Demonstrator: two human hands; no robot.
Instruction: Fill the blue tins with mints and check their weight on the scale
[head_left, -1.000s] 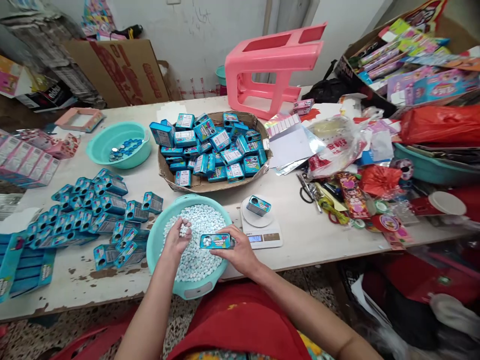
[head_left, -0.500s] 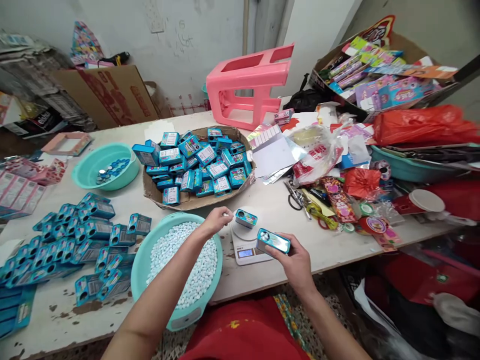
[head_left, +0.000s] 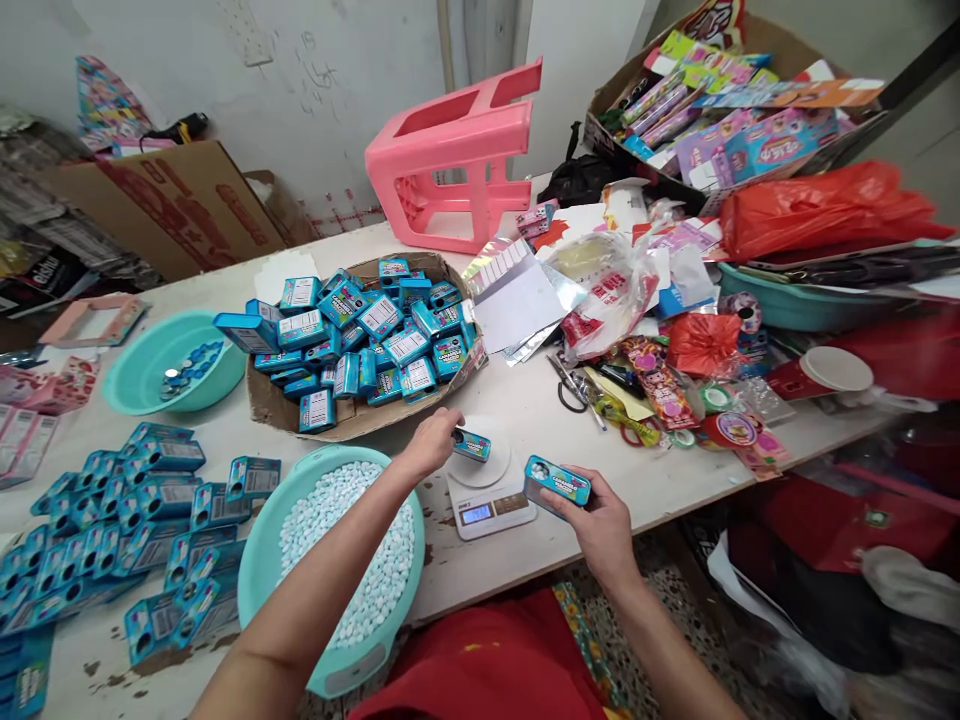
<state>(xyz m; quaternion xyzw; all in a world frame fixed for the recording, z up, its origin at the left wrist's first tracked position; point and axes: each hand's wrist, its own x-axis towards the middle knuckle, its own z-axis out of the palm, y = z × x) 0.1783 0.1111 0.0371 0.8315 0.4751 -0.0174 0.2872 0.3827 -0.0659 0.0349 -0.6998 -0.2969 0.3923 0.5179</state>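
A small blue candy tin (head_left: pixel 472 446) lies on the round white plate of a digital kitchen scale (head_left: pixel 491 515). My left hand (head_left: pixel 433 443) has its fingers pinched together at the tin's left end, by the round hole; whatever they hold is hidden. In my right hand (head_left: pixel 600 515) is another blue tin (head_left: pixel 559 482), gripped to the right of the scale with its printed face up. Below my left forearm stands a turquoise basin (head_left: pixel 251 575) full of pale blue candies (head_left: pixel 375 590).
A cardboard tray (head_left: pixel 292 425) heaped with blue tins sits behind the basin. Rows of tins with holes (head_left: pixel 112 510) cover the left. Further back are a smaller turquoise bowl (head_left: pixel 124 395) and a pink stool (head_left: pixel 450 130) on its side. Scissors (head_left: pixel 570 390) and packaging crowd the right.
My left hand has moved from beside the tin on the scale to its hole; the candy pinched earlier no longer shows. My right hand has tilted its tin. The view has shifted right.
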